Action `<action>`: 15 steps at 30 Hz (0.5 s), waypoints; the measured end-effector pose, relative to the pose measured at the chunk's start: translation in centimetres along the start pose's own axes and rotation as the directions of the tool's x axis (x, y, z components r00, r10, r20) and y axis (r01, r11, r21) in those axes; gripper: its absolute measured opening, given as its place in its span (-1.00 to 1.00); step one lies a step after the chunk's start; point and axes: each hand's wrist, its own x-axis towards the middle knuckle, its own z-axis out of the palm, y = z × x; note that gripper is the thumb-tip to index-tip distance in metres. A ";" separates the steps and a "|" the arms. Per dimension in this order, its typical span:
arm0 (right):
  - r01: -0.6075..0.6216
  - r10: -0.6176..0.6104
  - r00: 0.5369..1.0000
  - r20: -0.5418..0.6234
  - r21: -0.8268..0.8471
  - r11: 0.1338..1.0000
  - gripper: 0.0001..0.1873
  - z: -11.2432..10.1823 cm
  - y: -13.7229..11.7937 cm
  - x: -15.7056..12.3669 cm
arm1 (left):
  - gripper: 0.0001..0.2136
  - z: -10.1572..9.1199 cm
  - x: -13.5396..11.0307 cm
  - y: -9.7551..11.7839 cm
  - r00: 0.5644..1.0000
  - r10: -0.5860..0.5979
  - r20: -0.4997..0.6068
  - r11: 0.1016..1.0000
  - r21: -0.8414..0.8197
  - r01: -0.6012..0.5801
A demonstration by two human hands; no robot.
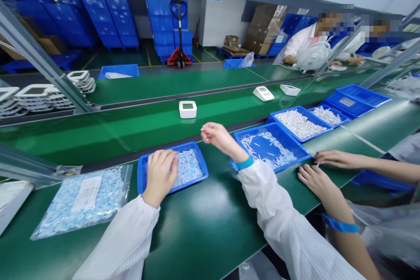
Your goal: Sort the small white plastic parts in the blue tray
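Observation:
My left hand [160, 174] is over the left part of a blue tray [140, 179]. Its fingers are bent and pressed together, and whatever they hold is hidden. Many small light-blue and white pieces [189, 166] lie in that tray. My right hand [218, 136] is raised between this tray and another blue tray [269, 127] of thin white pieces [285, 152]. Its thumb and forefinger pinch a tiny white piece [202, 129], too small to name. Beyond my hands, a white device with a grey screen [187, 110] stands on the green conveyor belt [141, 116].
A clear bag of light-blue pieces [82, 201] lies at the left. Two more white devices [263, 93] sit farther right on the belt. Other blue trays [300, 123] hold white pieces. A co-worker's hands [323, 183] are close at my right. A metal post [49, 48] rises at the left.

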 end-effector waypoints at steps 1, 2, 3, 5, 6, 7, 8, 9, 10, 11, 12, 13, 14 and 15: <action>0.065 -0.072 0.997 -0.028 -0.181 0.981 -0.85 -1.3 -1.3 -0.3 | -0.83 0.0 0.0 -0.1 1.000 -0.006 0.019 1.000 0.007 0.005; 0.103 -0.123 0.992 -0.031 -0.367 0.924 -0.81 -2.8 -2.5 -0.7 | -0.83 0.0 -0.1 -0.1 0.999 -0.010 0.038 1.000 0.014 0.009; 0.112 -0.149 0.988 -0.027 -0.530 0.840 -0.76 -4.4 -3.5 -1.1 | -0.83 0.0 -0.1 -0.2 0.998 -0.014 0.058 1.000 0.021 0.013; 0.037 -0.152 0.985 -0.084 -0.756 0.654 -0.69 -7.5 -5.1 -2.2 | -0.83 0.1 -0.2 -0.3 0.995 -0.021 0.094 0.999 0.029 0.018; -0.040 -0.161 0.974 -0.159 -0.822 0.568 -0.68 -8.9 -5.6 -2.6 | -0.83 0.2 -0.2 -0.3 0.994 -0.024 0.108 0.999 0.030 0.021; -0.132 -0.170 0.955 -0.245 -0.857 0.498 -0.68 -10.1 -6.0 -3.0 | -0.82 0.2 -0.2 -0.3 0.993 -0.027 0.118 0.999 0.031 0.024; -0.214 -0.169 0.933 -0.319 -0.866 0.452 -0.68 -11.1 -6.1 -3.3 | -0.82 0.3 -0.2 -0.3 0.992 -0.030 0.125 0.999 0.033 0.026; -0.274 -0.157 0.915 -0.371 -0.859 0.433 -0.69 -11.8 -6.2 -3.5 | -0.81 0.3 -0.3 -0.3 0.991 -0.032 0.130 0.999 0.036 0.028; -0.303 -0.130 0.910 -0.394 -0.845 0.441 -0.69 -12.1 -6.2 -3.5 | -0.81 0.4 -0.3 -0.3 0.990 -0.035 0.135 0.999 0.040 0.030; -0.301 -0.093 0.917 -0.387 -0.826 0.476 -0.70 -12.2 -6.1 -3.5 | -0.80 0.4 -0.3 -0.3 0.990 -0.038 0.139 0.998 0.045 0.032; -0.279 -0.051 0.932 -0.359 -0.801 0.530 -0.71 -11.8 -6.0 -3.4 | -0.80 0.4 -0.3 -0.3 0.989 -0.041 0.144 0.998 0.050 0.034; -0.251 -0.010 0.948 -0.318 -0.766 0.591 -0.72 -11.3 -5.9 -3.3 | -0.80 0.4 -0.3 -0.3 0.988 -0.044 0.150 0.998 0.055 0.036; -0.227 0.034 0.962 -0.271 -0.723 0.653 -0.74 -10.5 -5.9 -3.1 | -0.80 0.4 -0.3 -0.3 0.987 -0.046 0.156 0.998 0.059 0.037; -0.212 0.081 0.972 -0.222 -0.672 0.710 -0.75 -9.6 -5.8 -3.0 | -0.80 0.4 -0.3 -0.3 0.986 -0.049 0.161 0.997 0.062 0.039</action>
